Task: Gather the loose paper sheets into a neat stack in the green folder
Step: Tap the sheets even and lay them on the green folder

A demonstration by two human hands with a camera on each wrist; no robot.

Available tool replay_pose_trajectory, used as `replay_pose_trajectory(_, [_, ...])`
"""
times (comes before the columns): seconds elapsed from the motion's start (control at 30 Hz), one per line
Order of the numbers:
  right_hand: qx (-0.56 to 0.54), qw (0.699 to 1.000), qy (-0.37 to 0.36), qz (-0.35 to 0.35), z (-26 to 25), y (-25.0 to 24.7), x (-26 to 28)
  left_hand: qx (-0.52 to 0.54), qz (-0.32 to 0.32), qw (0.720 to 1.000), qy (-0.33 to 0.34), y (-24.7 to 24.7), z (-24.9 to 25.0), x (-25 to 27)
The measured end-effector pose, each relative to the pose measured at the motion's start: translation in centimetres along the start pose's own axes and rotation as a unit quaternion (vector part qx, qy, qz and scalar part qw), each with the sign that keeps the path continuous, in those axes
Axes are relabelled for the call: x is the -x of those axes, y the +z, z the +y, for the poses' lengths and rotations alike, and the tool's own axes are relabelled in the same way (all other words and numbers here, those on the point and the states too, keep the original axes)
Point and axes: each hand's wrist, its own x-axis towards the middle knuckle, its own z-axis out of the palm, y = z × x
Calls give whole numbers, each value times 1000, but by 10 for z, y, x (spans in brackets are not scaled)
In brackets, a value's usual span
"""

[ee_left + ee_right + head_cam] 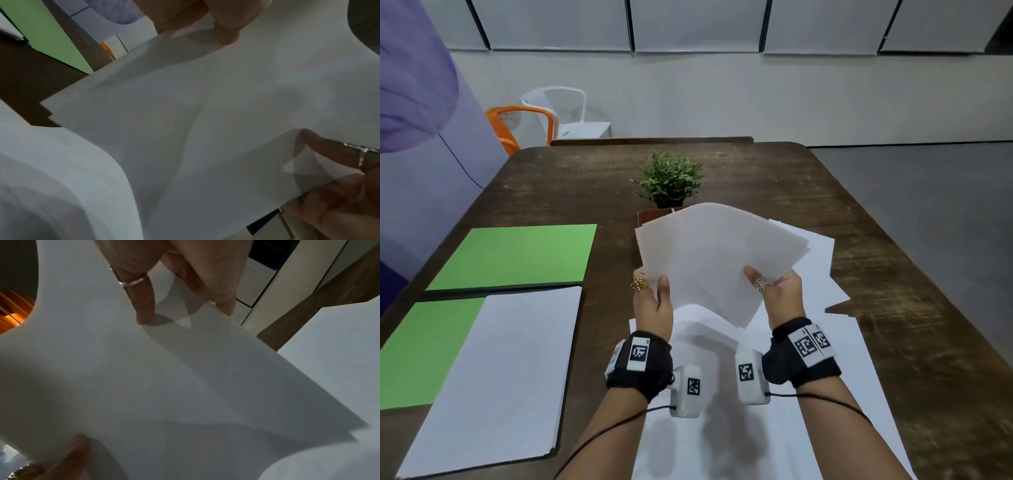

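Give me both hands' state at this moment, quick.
Left hand: closed, thumb and fingers gripping the left edge of the bundle of paper sheets.
Right hand: closed, gripping the same bundle's right edge, raised above the table.

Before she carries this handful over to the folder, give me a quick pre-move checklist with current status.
1. Left hand grips the held sheets: ok.
2. Right hand grips the same bundle: ok.
3. Held sheets squared up: not ok, the edges are fanned and staggered.
4. Green folder lies open: ok, with a paper stack on its near half.
5. All loose sheets collected: not ok, more paper lies on the table.
6. Path leftward to the folder: ok; the potted plant stands behind the bundle.
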Motion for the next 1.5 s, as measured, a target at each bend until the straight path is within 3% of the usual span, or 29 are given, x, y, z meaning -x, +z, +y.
replay_pose_trajectory(0.1, [41,999,26,-11,9,0,-1,-8,-2,1000,-9,-1,-15,-3])
replay_pose_trajectory(0.27, [181,970,129,-102,40,-2,-1,-96,-69,989,-93,5,-44,4])
replay_pose_trajectory(0.37, [276,948,128,-92,49,1,-2,-133,-103,972,-163,10,-47,4])
replay_pose_trajectory(0.47, [324,942,83,-40,53,8,-3,-148,-64,977,-136,-3,-47,-4])
replay_pose_trajectory(0.53, [325,943,56,-32,54,22,-3,-153,-21,982,-107,-30,-49,-16])
replay_pose_trajectory(0.63, [324,939,65,-98,64,67,8,-201,14,973,-115,-90,-63,-34])
replay_pose_trajectory(0.77, [304,931,100,-178,92,150,44,-318,33,934,-160,-183,-94,-40])
replay_pose_trajectory(0.93, [337,894,88,-282,121,235,91,-415,29,876,-245,-275,-132,-33])
replay_pose_trajectory(1.0, [346,885,92,-299,136,257,103,-425,37,865,-264,-296,-141,-33])
replay_pose_trajectory(1.1, [369,870,92,-314,154,279,113,-448,-4,847,-285,-311,-151,-28])
replay_pose_trajectory(1.3, [417,845,105,-318,176,298,118,-400,44,843,-358,-320,-189,-23])
replay_pose_trajectory(1.33, [433,838,108,-316,177,297,117,-414,42,832,-368,-319,-190,-21])
replay_pose_trajectory(1.4, [458,829,107,-302,175,288,114,-526,-15,787,-323,-316,-189,-18])
replay_pose_trajectory(1.43, [463,833,100,-286,172,280,111,-555,-44,780,-286,-310,-187,-18])
replay_pose_trajectory(1.5, [469,844,78,-248,165,256,101,-554,-77,797,-227,-289,-177,-20])
